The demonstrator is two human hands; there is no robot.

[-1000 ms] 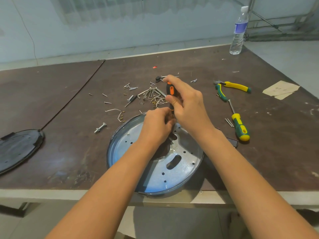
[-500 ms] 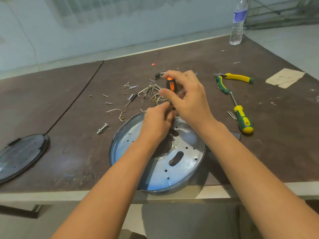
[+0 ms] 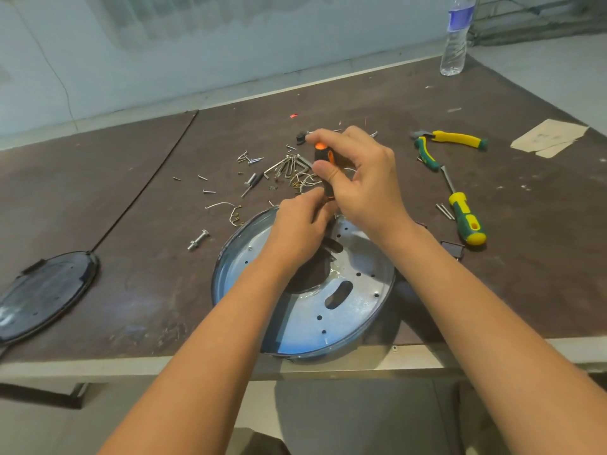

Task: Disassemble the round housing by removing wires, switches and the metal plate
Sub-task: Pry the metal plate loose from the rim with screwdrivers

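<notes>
Here, right hand grips the orange-black screwdriver; left hand curls over the shiny perforated plate, grasp unclear.

Housing at table edge — pliers right-rear.

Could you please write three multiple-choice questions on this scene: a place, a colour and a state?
1. Where on the table does the water bottle stand? A. far right corner; B. near edge; C. far left corner.
2. What colours has the upright screwdriver in the right hand? A. green and yellow; B. orange and black; C. red and white.
3. How is the green-and-yellow screwdriver? A. held upright; B. lying flat, untouched; C. hanging off the edge.
Answers: 1A, it stands far right; 2B, orange and black show in the grip; 3B, it lies beside the round housing, no hand on it.
</notes>
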